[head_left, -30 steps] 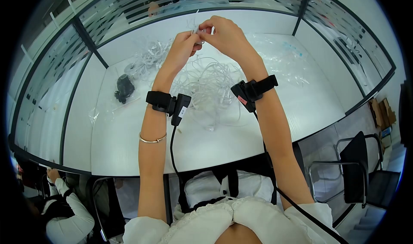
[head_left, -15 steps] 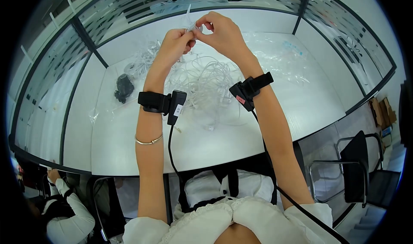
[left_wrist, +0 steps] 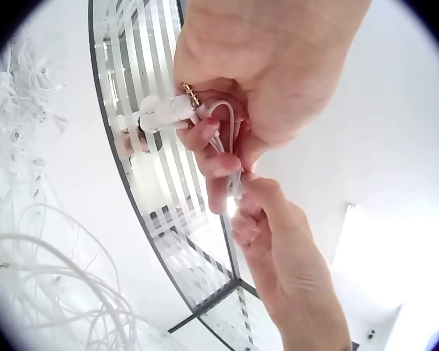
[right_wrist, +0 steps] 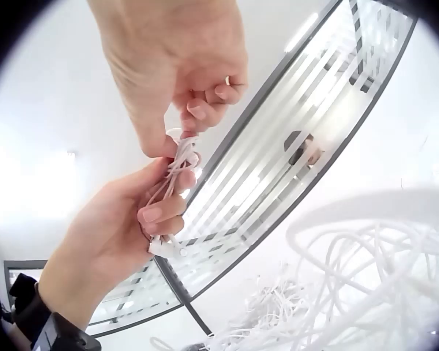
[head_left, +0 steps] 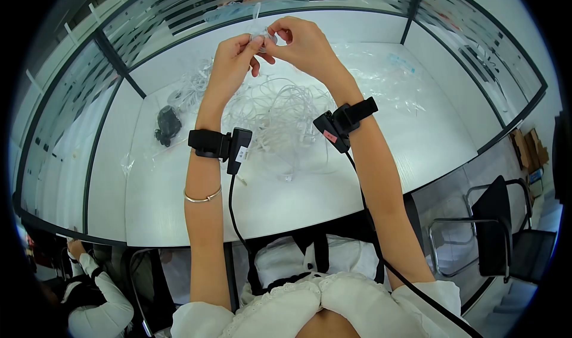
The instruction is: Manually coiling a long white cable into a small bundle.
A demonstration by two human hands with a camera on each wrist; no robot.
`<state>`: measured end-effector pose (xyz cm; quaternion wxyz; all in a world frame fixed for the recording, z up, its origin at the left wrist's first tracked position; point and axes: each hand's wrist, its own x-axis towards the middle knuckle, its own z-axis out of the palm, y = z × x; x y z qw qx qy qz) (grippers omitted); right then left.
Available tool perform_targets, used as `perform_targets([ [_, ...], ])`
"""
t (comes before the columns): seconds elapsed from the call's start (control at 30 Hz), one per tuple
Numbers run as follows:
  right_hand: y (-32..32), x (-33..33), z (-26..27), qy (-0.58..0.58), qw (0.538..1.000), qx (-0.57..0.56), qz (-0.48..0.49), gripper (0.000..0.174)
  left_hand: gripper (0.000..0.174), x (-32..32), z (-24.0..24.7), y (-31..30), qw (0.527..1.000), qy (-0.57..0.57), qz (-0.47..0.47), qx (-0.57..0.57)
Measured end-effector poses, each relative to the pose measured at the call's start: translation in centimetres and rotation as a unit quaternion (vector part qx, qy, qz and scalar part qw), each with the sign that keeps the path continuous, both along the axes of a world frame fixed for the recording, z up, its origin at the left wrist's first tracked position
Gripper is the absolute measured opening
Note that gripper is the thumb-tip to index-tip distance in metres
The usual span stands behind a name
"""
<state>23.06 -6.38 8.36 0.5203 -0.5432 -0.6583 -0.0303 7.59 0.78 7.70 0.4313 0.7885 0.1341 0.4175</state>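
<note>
Both hands are raised over the far side of the desk, around one pair of white wired earphones [left_wrist: 161, 113] with a gold plug [left_wrist: 192, 93]. Its cable [right_wrist: 183, 157] is gathered into a small looped bundle. My left hand [head_left: 231, 61] grips the bundle between thumb and fingers, with the earbuds and plug sticking out beside it in the left wrist view. At the bundle's other end, my right hand [head_left: 307, 43] pinches the cable with thumb and forefinger; its remaining fingers are curled. In the head view the hands partly hide the earphones.
Below the hands lies a loose tangle of white cables [head_left: 280, 117]. Bundled white cables [head_left: 189, 91] and a dark wrapped bundle [head_left: 168, 122] sit at the left. Clear plastic [head_left: 390, 79] covers the back right. A low partition [head_left: 357, 28] borders the desk [head_left: 167, 213].
Both hands have shifted slightly left with the earphones between them. Some left-hand fingers have spread out below the bundle. The pile on the desk looks unchanged.
</note>
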Motion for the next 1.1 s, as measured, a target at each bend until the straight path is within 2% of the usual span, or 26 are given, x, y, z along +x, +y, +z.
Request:
perform_targets([
  [0.03, 0.2, 0.1, -0.1, -0.019, 0.999, 0.025, 0.011, 0.034, 0.031, 0.1, -0.1, 0.0, 1.000, -0.014, -0.008, -0.005],
  [0.17, 0.5, -0.4, -0.3, 0.003, 0.999, 0.020, 0.026, 0.026, 0.033, 0.3, -0.7, 0.9, 0.998, -0.032, 0.020, -0.042],
  [0.3, 0.2, -1.0, 0.1, 0.035, 0.996, 0.038, 0.074, 0.025, 0.032, 0.3, 0.2, -0.5, 0.983, -0.074, 0.026, -0.168],
  [0.4, 0.1, -1.0, 0.2, 0.048, 0.993, 0.047, 0.096, 0.022, 0.030, -0.1, -0.2, 0.4, 0.974, -0.087, -0.024, -0.208],
  [0.5, 0.2, -1.0, 0.1, 0.090, 0.987, 0.045, 0.126, 0.020, 0.028, 0.2, 0.1, 0.0, 0.966, -0.105, 0.024, -0.235],
  [0.73, 0.1, -1.0, 0.1, 0.111, 0.976, 0.017, 0.188, 0.015, 0.024, 0.0, 0.6, -0.8, 0.963, -0.091, 0.030, -0.252],
  [0.93, 0.4, -0.2, -0.1, 0.146, 0.948, -0.038, 0.282, 0.014, 0.021, -0.3, -0.3, 0.7, 0.944, -0.092, -0.071, -0.310],
  [1.03, 0.4, -0.4, 0.1, 0.196, 0.917, -0.008, 0.349, 0.011, 0.020, -0.4, -0.4, 1.0, 0.932, -0.085, -0.096, -0.338],
  [1.1, -0.2, -0.4, 0.7, 0.208, 0.922, -0.063, 0.320, 0.011, 0.020, -0.6, -0.1, 0.8, 0.943, -0.081, -0.075, -0.314],
])
